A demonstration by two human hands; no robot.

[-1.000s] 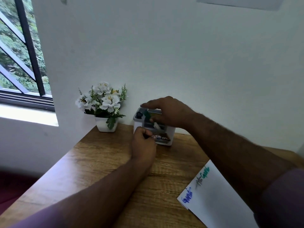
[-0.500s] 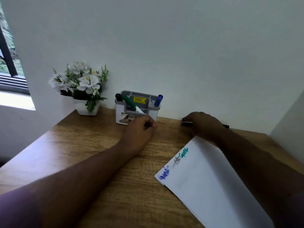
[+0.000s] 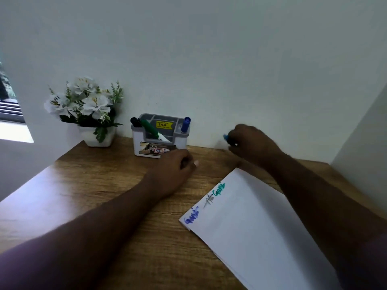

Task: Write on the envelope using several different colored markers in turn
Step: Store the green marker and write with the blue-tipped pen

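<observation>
— Right, position of the envelope (image 3: 257, 231)?

— Flat on the wooden desk (image 3: 83, 195), at the near right, long axis running from the far left corner toward the near right. Three short words stand along its far left edge: blue, grey, green.

— And the hands?

— Right hand (image 3: 252, 143) is raised off the desk close to the wall, beyond the envelope's far corner. Its fingers are curled round a marker (image 3: 226, 137); only a light blue tip shows, poking out to the left. Whether it is capped I cannot tell; the frame is blurred there.

— The left?

— Left hand (image 3: 173, 170) rests on the desk as a loose fist, just in front of the marker holder (image 3: 160, 136), near the envelope's far left edge. The thumb shows at the right side; whether it grips anything I cannot tell.

— What does the next move turn on?

— In my judgement, the envelope lies toward the person and slightly left of the right hand, so the marker must come back and down to the written edge. The right hand is the nearer one to that corner. The left could steady the sheet.

— Anything else noted?

— Black, green and blue markers stand in the holder; a flower pot (image 3: 97, 138) sits left of it.
</observation>
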